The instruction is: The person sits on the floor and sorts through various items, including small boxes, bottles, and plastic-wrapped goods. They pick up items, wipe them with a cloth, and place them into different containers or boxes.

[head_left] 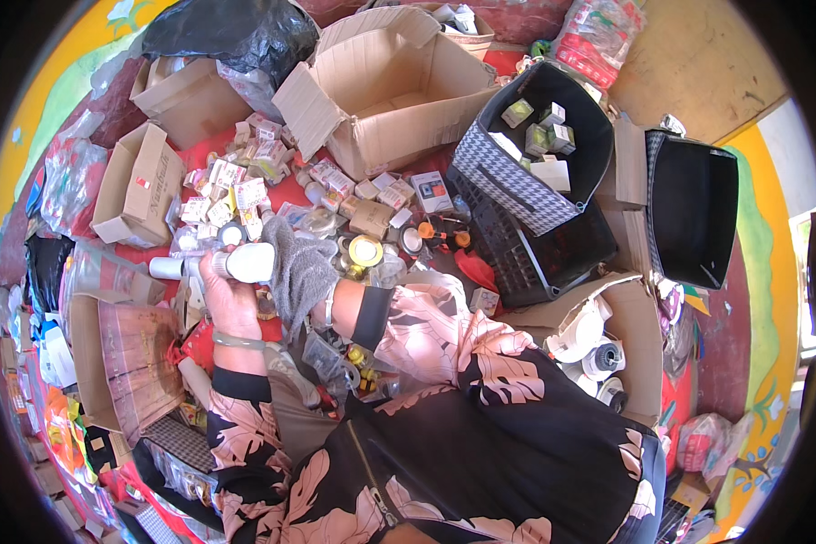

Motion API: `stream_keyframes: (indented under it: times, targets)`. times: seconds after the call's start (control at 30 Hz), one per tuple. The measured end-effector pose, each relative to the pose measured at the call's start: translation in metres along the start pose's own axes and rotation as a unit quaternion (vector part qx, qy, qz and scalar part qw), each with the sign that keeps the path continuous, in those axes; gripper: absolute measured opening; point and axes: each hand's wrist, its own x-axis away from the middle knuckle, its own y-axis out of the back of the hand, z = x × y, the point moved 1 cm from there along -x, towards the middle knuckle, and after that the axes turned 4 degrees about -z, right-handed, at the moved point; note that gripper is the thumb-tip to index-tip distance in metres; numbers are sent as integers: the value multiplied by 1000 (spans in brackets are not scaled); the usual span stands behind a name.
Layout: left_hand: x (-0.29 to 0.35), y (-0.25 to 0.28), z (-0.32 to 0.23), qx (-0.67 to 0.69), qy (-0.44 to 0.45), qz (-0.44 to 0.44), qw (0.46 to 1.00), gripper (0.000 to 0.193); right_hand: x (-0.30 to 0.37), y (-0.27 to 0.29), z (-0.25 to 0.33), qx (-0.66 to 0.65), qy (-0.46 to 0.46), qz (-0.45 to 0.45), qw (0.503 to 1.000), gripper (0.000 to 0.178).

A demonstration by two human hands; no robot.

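Observation:
My left hand (233, 310) is closed round a white light bulb (252, 263) with a rounded head. A white cylindrical part (166, 267) sticks out on the other side of this hand; I cannot tell whether it belongs to the same bulb. A grey cloth (301, 272) covers my right hand, hiding its fingers, and lies against the bulb's rounded end. Just beyond my hands, small printed cartons (249, 195) lie in a loose pile. To the right of the cloth is a round yellow-rimmed item (365, 251).
A large open cardboard box (394, 77) stands at the back. On the right are a houndstooth-patterned bin (517, 186) with small boxes inside, a black bin (691, 208), and a carton (639, 363) holding white lamps. Another open carton (140, 363) stands left of my forearm.

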Motion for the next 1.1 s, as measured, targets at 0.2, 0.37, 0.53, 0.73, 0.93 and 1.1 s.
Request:
stream_keyframes:
  times: [0.2,0.37,0.53,0.73,0.93,1.1]
  targets:
    - [18,-25,-23,-158,-141,41,977,21,-15,-19,0,100,55,3,993,27]
    - [22,-33,-19,-169,-135,133,967,19,-17,-21,-1,150,60,7,987,26]
    - [28,-35,-17,-145,-109,188,965,22,-15,-26,-4,175,61,10,983,24]
    - [21,-23,-11,-166,-67,155,972,58,-20,-33,-3,188,67,8,980,22]
    - [43,-33,24,-259,-1,137,956,49,-20,-17,-15,234,48,1,971,21]
    - [30,-19,11,-349,-204,81,911,40,-37,-33,-23,221,39,-14,974,22]
